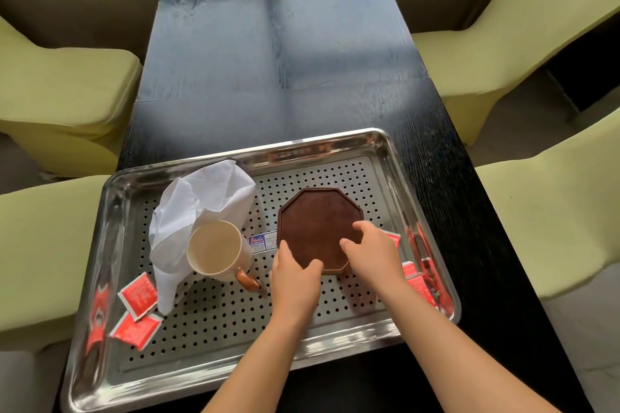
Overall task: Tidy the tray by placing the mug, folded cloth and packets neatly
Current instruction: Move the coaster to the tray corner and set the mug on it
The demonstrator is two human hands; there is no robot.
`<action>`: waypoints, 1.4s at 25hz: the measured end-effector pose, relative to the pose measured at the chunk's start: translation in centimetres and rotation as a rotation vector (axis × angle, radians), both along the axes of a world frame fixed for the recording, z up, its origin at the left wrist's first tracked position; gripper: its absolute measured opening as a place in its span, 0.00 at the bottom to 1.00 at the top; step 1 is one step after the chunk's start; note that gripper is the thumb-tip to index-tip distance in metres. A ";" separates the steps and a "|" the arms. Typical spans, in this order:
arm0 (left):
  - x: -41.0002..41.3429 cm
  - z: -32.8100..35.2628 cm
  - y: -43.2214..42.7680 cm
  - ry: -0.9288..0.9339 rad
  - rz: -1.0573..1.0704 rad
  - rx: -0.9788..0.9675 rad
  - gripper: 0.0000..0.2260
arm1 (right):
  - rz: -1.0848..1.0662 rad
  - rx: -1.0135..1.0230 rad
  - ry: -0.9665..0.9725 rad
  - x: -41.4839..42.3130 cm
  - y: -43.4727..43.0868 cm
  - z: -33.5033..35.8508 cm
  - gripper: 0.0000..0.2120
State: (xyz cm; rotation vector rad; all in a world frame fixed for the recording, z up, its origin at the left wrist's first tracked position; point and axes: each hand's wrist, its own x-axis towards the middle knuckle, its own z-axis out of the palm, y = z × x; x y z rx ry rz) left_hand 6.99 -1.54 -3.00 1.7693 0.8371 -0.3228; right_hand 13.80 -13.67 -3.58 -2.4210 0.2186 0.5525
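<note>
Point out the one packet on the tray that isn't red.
The blue-and-white packet, lying between the mug and the brown octagonal coaster. The other packets, near the left and right edges of the tray, are all red.

glossy perforated metal tray (339,141), white cloth (201,198)

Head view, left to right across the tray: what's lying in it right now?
Left red packets → mug → blue-printed packet → brown octagonal coaster → right red packets. White cloth left out: it overlaps the mug.
</note>
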 end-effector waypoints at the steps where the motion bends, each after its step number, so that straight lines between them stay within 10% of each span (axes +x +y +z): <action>1: 0.3 0.0 0.1 -0.004 -0.004 -0.003 0.34 | 0.008 -0.011 -0.003 0.5 0.0 0.0 0.24; 26: 6.9 -1.2 -1.3 -0.152 0.164 -0.387 0.31 | 0.025 -0.021 -0.100 10.0 -3.6 -0.1 0.22; 35: 4.1 -1.0 -1.4 -0.135 -0.111 -0.070 0.32 | 0.042 0.031 -0.189 7.4 -3.3 1.0 0.22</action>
